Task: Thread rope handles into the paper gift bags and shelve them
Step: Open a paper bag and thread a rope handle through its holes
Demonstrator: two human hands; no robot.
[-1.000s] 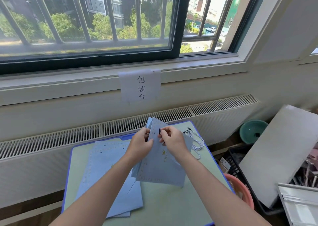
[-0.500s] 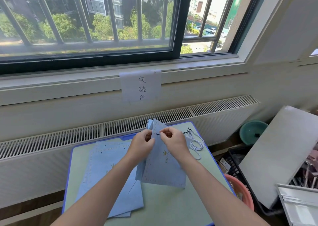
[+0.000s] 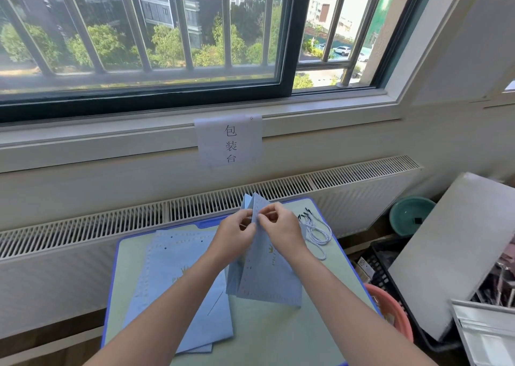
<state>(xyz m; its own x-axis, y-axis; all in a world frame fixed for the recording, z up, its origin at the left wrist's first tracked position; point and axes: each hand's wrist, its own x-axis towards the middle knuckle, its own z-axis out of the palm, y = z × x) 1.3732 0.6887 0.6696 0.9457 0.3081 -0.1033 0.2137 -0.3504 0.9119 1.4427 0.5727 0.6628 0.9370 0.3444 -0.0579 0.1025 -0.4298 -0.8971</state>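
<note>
A light blue paper gift bag (image 3: 264, 276) stands tilted on the small table (image 3: 278, 335), its top edge raised between my hands. My left hand (image 3: 237, 236) pinches the bag's upper edge from the left. My right hand (image 3: 280, 227) pinches at the same edge from the right, fingertips close to the left ones; whether a rope end is between them is hidden. A loose bunch of white rope handles (image 3: 315, 230) with black tips lies on the table just right of my right hand. A stack of flat blue bags (image 3: 178, 290) lies on the table's left half.
The table has a blue rim and stands against a white radiator (image 3: 111, 226) under a window. To the right sit a pink basin (image 3: 395, 318), a black crate (image 3: 387, 265), a leaning white board (image 3: 451, 248) and a teal bowl (image 3: 409, 215). A paper sign (image 3: 230, 142) hangs on the sill.
The bag has turned more edge-on and upright. My two hands have drawn closer together at its top edge, and the dark rope tip seen earlier by my right fingers is no longer visible.
</note>
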